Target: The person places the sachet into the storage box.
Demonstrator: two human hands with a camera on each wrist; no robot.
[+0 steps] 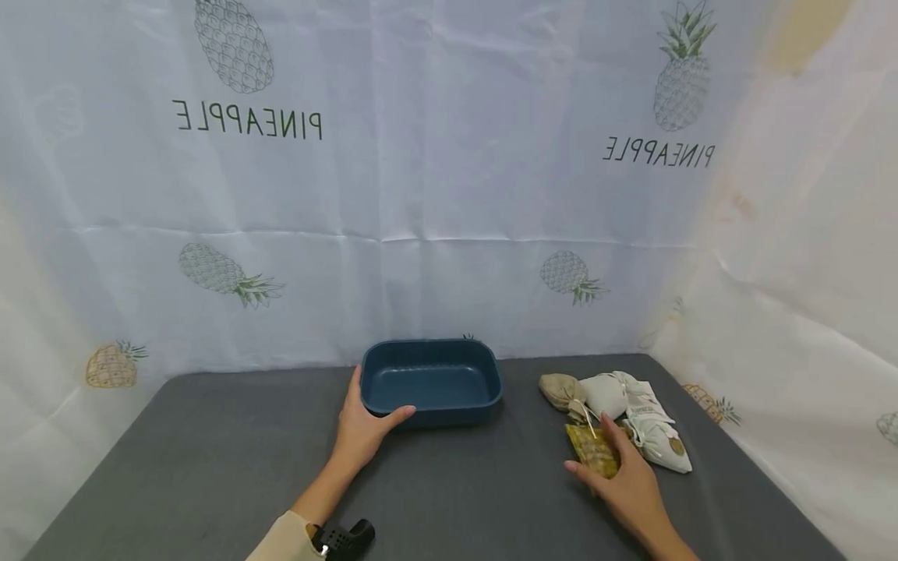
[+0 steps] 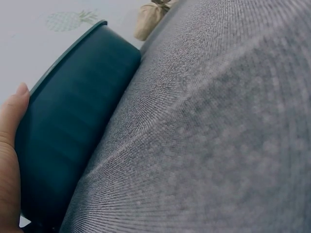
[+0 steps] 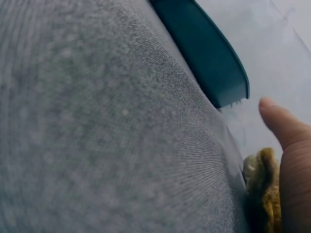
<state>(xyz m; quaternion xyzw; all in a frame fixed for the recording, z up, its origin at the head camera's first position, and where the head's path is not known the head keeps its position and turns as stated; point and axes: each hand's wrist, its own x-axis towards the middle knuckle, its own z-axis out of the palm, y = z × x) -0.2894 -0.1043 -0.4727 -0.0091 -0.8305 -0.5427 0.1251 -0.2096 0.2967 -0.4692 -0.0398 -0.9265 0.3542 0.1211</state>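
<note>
Now left hand [image 1: 361,432] gripping blue tub [image 1: 431,382], right hand [image 1: 631,487] flat on yellow sachet [image 1: 592,449]

The person's left forearm wears a loose beige cloth sleeve [image 1: 284,541] ending at the wrist, with a small black perforated plastic camera mount [image 1: 344,538] strapped at its three o'clock.
</note>
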